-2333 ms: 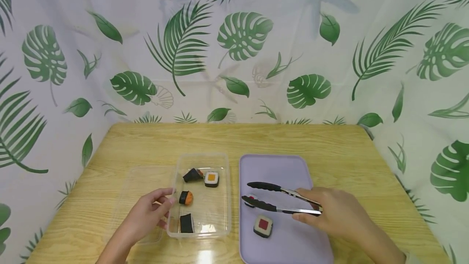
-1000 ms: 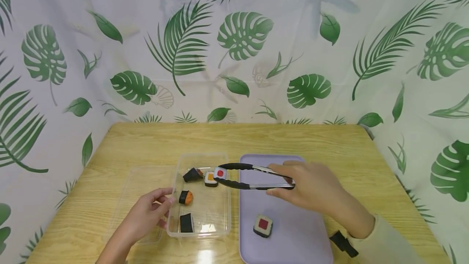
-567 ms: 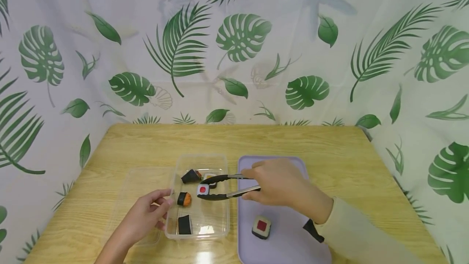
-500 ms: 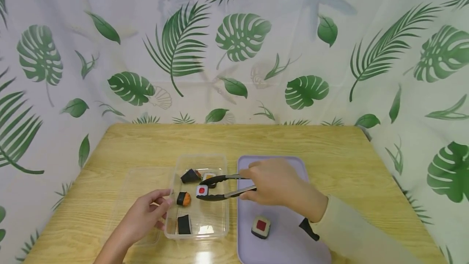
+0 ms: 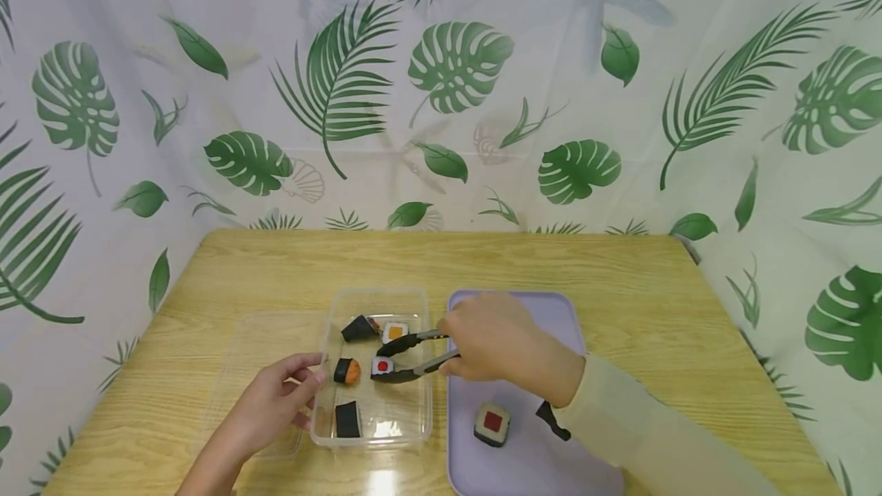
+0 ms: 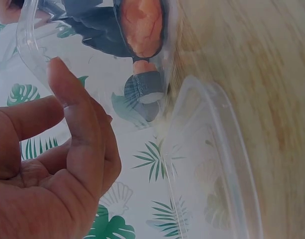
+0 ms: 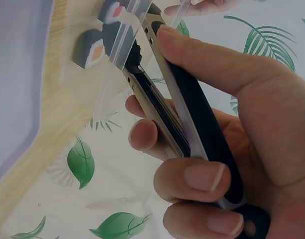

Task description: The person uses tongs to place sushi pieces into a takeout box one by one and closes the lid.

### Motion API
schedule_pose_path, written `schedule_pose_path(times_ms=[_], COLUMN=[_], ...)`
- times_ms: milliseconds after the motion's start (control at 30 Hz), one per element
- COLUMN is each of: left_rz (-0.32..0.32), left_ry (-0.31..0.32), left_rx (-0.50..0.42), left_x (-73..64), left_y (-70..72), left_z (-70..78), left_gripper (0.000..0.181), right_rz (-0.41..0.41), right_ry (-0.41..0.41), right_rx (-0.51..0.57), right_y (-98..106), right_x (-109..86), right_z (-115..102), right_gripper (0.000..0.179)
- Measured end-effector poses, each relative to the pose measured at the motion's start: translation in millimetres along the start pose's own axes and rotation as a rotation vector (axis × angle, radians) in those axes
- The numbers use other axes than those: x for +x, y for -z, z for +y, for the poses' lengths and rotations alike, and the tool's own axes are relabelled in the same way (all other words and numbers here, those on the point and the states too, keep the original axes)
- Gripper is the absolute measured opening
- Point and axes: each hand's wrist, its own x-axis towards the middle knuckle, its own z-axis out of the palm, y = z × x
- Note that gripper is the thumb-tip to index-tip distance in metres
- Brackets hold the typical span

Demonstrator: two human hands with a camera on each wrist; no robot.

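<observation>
And here is the right hand [image 5: 492, 335], out over the purple tray [image 5: 530, 450], its fingers [image 7: 192, 179] curled firmly round the tongs [image 5: 406, 341]! Left of those fingers, at the far end of the tongs, sits the little roll with the round red centre [image 5: 382, 367], between the two dark tips and inside the walls of the clear container [image 5: 400, 404]; whether it rests on the floor there, you cannot tell. Across to the left hand [image 5: 279, 400]: loosely bent fingers [image 6: 80, 119], pinching nothing, right up by the container's outer left side. Just right of those left fingers, inside, lies the orange-topped piece [image 5: 347, 370], with the black-wrapped piece [image 5: 347, 419] to their right and closer to the person. Farther away, left of the right fingers, there's the dark cone [image 5: 360, 328], and beside it the orange-centred roll [image 5: 395, 332], close by the upper tip. Nearer the person than the right fingers, on the tray, sits the bigger roll with the square red centre [image 5: 492, 425]. A clear lid [image 5: 255, 343] lies flat on the bench [image 5: 441, 259], around and beyond the left fingers, and past both hands hangs the leaf-print cloth [image 5: 482, 190]!
</observation>
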Motion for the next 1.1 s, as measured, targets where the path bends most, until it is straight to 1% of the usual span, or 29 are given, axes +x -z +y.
schedule_pose_path(times_ms=[133, 267, 467, 567, 700, 833, 933, 1100], left_rz=[0.000, -0.002, -0.004, 0.000, 0.002, 0.006, 0.009, 0.006], left_ry=[0.006, 0.007, -0.001, 0.004, 0.009, 0.017, 0.020, 0.023], left_rx=[0.003, 0.004, 0.000, -0.002, -0.002, 0.001, 0.005, 0.006], left_x=[-0.1, 0.0, -0.3, 0.0, 0.5, -0.3, 0.1, 2.2], left_y=[-0.5, -1.3, -1.2, -1.7, -3.0, -3.8, -4.2, -3.9], left_z=[0.7, 1.6, 0.8, 0.2, -0.3, 0.2, -0.5, -2.2], left_gripper=[0.047, 0.047, 0.048, 0.049, 0.049, 0.048, 0.048, 0.049], right_rz=[-0.007, 0.003, 0.098, 0.174, 0.304, 0.395, 0.418, 0.412], right_ry=[-0.009, -0.003, 0.011, 0.004, -0.014, -0.044, -0.067, -0.101], right_rx=[0.022, 0.076, 0.161, 0.219, 0.293, 0.321, 0.330, 0.358], right_y=[-1.3, -4.3, -18.4, -28.2, -42.2, -53.8, -60.1, -72.1], right_x=[-1.2, -7.1, -21.1, -32.5, -49.9, -68.1, -83.4, -112.4], right_z=[0.9, 5.6, 18.7, 26.5, 37.1, 46.4, 51.9, 57.3], right_gripper=[0.046, 0.048, 0.055, 0.058, 0.058, 0.054, 0.053, 0.050])
